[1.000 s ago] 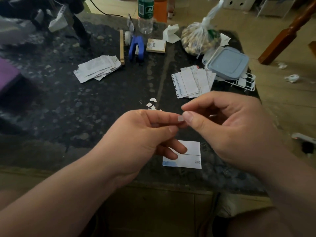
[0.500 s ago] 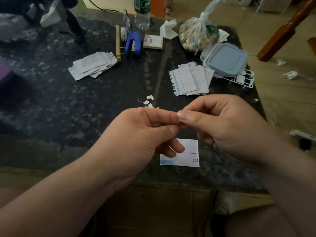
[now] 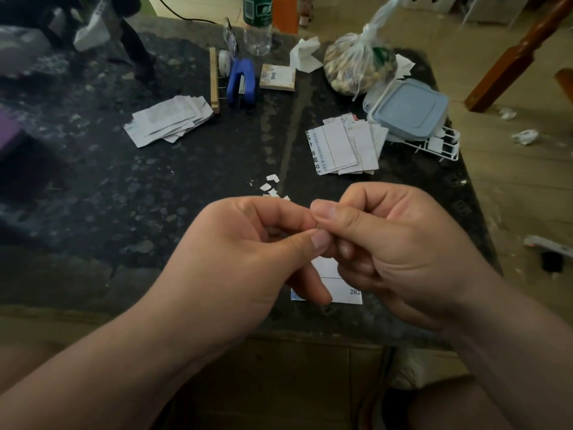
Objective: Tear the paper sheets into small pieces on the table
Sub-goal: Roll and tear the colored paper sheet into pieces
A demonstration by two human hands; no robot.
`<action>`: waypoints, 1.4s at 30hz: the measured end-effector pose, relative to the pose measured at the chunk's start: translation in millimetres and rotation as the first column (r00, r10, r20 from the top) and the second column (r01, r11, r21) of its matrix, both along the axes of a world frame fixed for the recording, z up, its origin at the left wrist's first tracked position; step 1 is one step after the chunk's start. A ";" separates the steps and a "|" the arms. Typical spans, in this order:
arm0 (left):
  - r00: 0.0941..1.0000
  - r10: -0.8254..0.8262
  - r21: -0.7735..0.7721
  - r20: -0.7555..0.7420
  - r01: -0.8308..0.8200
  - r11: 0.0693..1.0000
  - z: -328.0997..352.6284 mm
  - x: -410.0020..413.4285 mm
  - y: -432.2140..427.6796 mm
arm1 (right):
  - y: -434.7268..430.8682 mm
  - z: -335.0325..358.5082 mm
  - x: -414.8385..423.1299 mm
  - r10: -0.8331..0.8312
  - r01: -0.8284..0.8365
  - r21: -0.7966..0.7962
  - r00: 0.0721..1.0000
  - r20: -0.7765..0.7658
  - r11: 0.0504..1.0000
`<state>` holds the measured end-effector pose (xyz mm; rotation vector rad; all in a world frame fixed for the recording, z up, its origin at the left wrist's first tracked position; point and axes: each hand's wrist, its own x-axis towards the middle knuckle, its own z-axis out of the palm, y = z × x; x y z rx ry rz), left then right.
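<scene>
While my left hand point(image 3: 235, 259) and right hand point(image 3: 397, 252) pinch tip to tip on a hidden scrap, I fear it slips and drops off the counter point(image 3: 186, 187).

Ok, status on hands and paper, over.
Left hand and right hand pinched tip to tip, any scrap hidden. Torn bits beyond, paper piece under hands. Nothing blocking.

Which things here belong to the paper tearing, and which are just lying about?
Job: left hand, right hand, printed sheet beneath them, torn bits, left paper stack, right paper stack.
Lying about: blue tool, water bottle, tied bag, lidded container, white rack.
</scene>
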<state>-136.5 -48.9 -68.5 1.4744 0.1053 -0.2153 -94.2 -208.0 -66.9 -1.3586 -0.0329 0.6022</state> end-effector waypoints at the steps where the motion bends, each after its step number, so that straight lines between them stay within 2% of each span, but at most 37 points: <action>1: 1.000 -0.002 -0.012 0.001 0.002 1.000 0.1 -0.1 0.5 | 1.9 0.5 -1.2 -0.014 0.014 0.018 1.000 -0.025 1.000; 8: 0.998 -0.009 -0.111 -0.058 0.003 0.994 -5.5 -0.1 -3.0 | 1.8 -3.6 5.1 -0.030 0.040 0.046 0.980 -0.195 0.998; 11: 0.991 -0.015 -0.180 -0.130 -0.009 0.984 -7.6 2.4 -3.3 | -2.9 -5.3 12.0 -0.036 0.046 0.062 0.988 -0.151 0.997; 13: 0.988 -0.016 -0.208 -0.157 -0.017 0.978 -8.4 4.8 -1.5 | -8.2 -5.6 15.1 0.017 -0.011 0.061 0.995 -0.098 0.998; 16: 0.981 -0.048 -0.249 -0.188 -0.001 0.968 -9.6 7.2 0.6 | -14.3 -7.5 15.1 0.094 -0.094 0.002 0.996 0.007 0.996; 19: 0.980 -0.062 -0.279 -0.188 0.007 0.960 -9.9 7.8 0.8 | -15.6 -9.1 14.8 0.109 -0.106 -0.040 0.990 0.085 0.994; 23: 0.977 0.038 -0.191 -0.212 -0.080 0.978 -11.4 6.7 -0.7 | -14.9 -15.5 14.5 0.173 -0.138 -0.159 0.958 0.230 0.978; 26: 0.967 0.098 -0.237 -0.234 -0.155 0.959 -10.1 7.2 -3.4 | -12.5 -17.5 12.2 0.184 -0.134 -0.176 0.933 0.310 0.975; 31: 0.961 0.160 -0.255 -0.226 -0.217 0.942 -5.3 7.2 -8.1 | -5.3 -16.6 6.3 0.137 -0.123 -0.067 0.942 0.306 0.990; 35: 0.970 0.111 -0.295 -0.216 -0.174 0.940 -10.5 7.0 -2.4 | -4.3 -15.3 6.2 0.144 -0.144 -0.023 0.945 0.295 0.989; 37: 0.972 0.097 -0.295 -0.215 -0.160 0.942 -10.9 5.2 0.4 | -7.0 -11.2 9.8 0.190 -0.189 -0.031 0.946 0.263 0.982; 42: 0.983 0.147 -0.160 -0.107 -0.163 0.974 -10.2 1.8 -4.0 | -25.8 -1.5 26.2 0.280 -0.252 -0.155 0.938 0.203 0.955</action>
